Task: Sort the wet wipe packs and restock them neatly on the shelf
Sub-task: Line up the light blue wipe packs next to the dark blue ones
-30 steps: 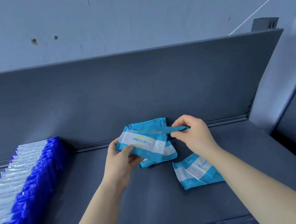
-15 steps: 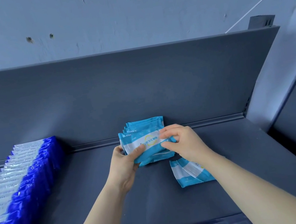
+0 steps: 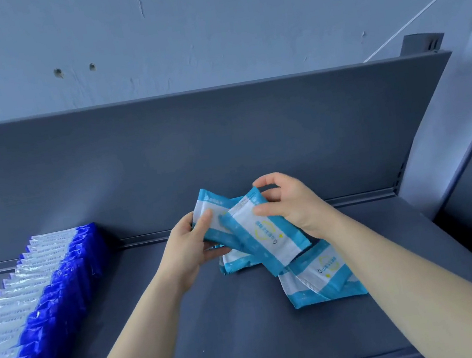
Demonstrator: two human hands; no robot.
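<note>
While dark-blue-and-white foil packs stood in neat row at left of dark grey metal shelf, light-blue lot looked only part done. My left hand gripped small stack of light-blue-and-white plastic wipe packs above mid-shelf. My right hand pinched one more light-blue pack against it. Loose light-blue packs lay flat just beside, not yet lined up.

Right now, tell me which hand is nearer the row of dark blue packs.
Left. The left hand grips light blue packs mid-shelf, a bare stretch of shelf away from the row of dark blue packs; the right hand holds a tilted pack farther right.
</note>
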